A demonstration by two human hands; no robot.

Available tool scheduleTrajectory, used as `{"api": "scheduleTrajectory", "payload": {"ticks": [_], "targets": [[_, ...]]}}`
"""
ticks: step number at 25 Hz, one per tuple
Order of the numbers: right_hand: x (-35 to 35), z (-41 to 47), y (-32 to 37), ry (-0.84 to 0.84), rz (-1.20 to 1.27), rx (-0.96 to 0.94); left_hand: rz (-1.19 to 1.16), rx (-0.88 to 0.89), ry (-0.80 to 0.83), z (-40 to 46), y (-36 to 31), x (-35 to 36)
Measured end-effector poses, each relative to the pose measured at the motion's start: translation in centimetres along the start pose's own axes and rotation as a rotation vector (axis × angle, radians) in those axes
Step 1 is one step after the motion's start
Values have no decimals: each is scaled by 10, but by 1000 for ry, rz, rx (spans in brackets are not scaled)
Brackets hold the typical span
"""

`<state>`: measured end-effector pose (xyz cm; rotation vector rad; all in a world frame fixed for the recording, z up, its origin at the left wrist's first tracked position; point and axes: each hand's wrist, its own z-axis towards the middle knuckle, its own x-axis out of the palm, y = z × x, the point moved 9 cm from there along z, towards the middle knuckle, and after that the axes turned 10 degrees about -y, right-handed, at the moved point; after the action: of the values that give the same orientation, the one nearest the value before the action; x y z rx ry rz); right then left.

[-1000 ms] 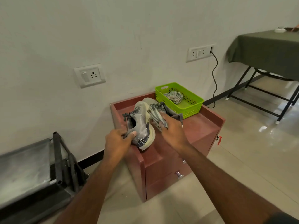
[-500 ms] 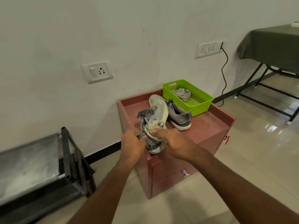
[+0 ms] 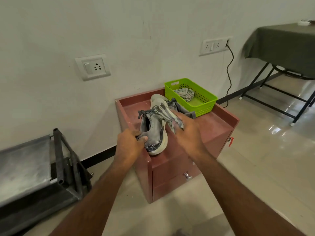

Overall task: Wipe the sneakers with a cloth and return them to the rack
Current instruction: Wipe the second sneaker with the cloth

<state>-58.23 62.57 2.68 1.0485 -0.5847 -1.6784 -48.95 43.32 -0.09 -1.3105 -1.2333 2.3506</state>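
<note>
**Wiping the first sneaker on the cabinet**

The left hand [image 3: 130, 145] grips the heel of a grey sneaker [image 3: 156, 133], fingers and thumb curled round its collar, holding it tipped on its side over the front left of the cabinet [image 3: 219, 133]. The right hand [image 3: 187, 132] has its fingers closed on a striped cloth [image 3: 167, 116] and presses it against the sneaker's upper, near the laces. This looks like the wiping step, midway on this shoe.

The second sneaker [image 3: 185, 110] lies behind the first, toward the back of the cabinet top, mostly hidden by the right hand and cloth; whether it is already wiped cannot be told.

Next, the cloth likely needs to travel along the side and sole edge, with the left hand turning the shoe to bring up fresh faces.

A green basket [image 3: 207, 101] sits at the back right corner of the cabinet, with another rag [image 3: 185, 93] in it. The rack [image 3: 58, 160] stands on the floor to the cabinet's left, well apart, its near post closest. Nothing seen lies between cabinet and rack. A covered table [image 3: 281, 43] stands far right of the cabinet.
</note>
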Motion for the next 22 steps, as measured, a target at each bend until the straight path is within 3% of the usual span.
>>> {"api": "scheduleTrajectory", "payload": {"ticks": [2, 6, 13, 16, 19, 20, 22], "targets": [[27, 7, 5, 50, -117, -131, 19, -7, 2, 0, -1, 3], [69, -23, -1, 450, -193, -240, 50, -18, -30, 2, 4, 4], [47, -57, 2, 659, -59, -412, -174, -156, 2, 13, 36, 12], [43, -36, -23, 522, -115, -343, -191, -141, 1, 7, 36, 10], [15, -6, -64, 272, -251, -22, -206, -116, 8, 3, 35, 4], [11, -5, -54, 233, -221, -25, -202, -108, 11, 4, 36, 3], [25, -19, -9, 301, -73, -233, -137, -84, 3, 7, 38, 2]]}}
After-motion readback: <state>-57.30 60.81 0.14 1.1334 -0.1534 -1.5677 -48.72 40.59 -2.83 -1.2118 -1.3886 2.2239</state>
